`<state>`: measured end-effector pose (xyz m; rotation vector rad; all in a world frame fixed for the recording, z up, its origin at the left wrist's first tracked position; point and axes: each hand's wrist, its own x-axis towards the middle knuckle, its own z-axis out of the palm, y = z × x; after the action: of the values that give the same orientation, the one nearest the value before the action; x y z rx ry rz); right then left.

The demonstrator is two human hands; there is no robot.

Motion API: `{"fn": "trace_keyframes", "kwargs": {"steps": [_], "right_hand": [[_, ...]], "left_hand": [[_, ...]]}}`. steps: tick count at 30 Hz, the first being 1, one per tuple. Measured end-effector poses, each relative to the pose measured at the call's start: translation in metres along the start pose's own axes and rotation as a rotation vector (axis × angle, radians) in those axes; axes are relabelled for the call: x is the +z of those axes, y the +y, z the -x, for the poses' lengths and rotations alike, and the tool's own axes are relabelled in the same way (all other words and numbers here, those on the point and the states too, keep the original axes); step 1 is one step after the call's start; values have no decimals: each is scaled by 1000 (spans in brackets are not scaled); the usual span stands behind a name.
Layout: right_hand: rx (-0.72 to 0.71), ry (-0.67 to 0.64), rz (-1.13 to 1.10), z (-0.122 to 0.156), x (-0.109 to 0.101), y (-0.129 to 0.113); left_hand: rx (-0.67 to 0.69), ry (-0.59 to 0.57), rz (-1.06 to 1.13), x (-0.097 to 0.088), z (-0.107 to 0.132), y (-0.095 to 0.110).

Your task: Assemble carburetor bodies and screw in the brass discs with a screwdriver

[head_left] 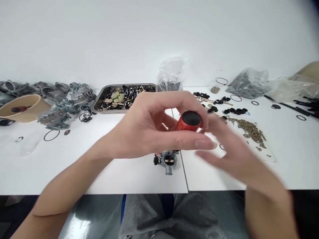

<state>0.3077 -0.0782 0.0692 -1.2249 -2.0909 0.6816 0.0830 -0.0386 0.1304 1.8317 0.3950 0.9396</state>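
Observation:
My left hand [154, 129] is closed around a screwdriver [189, 121] with a red handle and a black end cap. The tool's dark shaft points down into the round bore of a small grey carburetor [168, 162], which rests on the white table below my hands. A brass-coloured strip crosses that bore. Just right of the handle is my right hand [229, 149], smeared by motion, its thumb and fingers apart with nothing visible between them. Its fingertips are partly hidden behind my left hand.
A metal tray [98, 103] of small mixed parts stands at the back. Carburetors [56, 116] and a tan container [25, 114] lie left. Brass screws [251, 131], black rubber rings [235, 98] and a clear bag of grey parts [249, 84] are on the right. A table seam [184, 172] runs near the carburetor.

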Motion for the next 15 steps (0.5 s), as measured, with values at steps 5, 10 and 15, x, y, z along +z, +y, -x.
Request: {"fn": "trace_keyframes", "kwargs": {"steps": [5, 10, 15], "right_hand": [[146, -116, -107, 27, 93, 15], [114, -10, -151, 23, 106, 18], [117, 15, -144, 24, 105, 20]], "left_hand": [[23, 61, 70, 1, -2, -17], [133, -97, 98, -7, 0, -12], [-41, -251, 35, -9, 4, 6]]}}
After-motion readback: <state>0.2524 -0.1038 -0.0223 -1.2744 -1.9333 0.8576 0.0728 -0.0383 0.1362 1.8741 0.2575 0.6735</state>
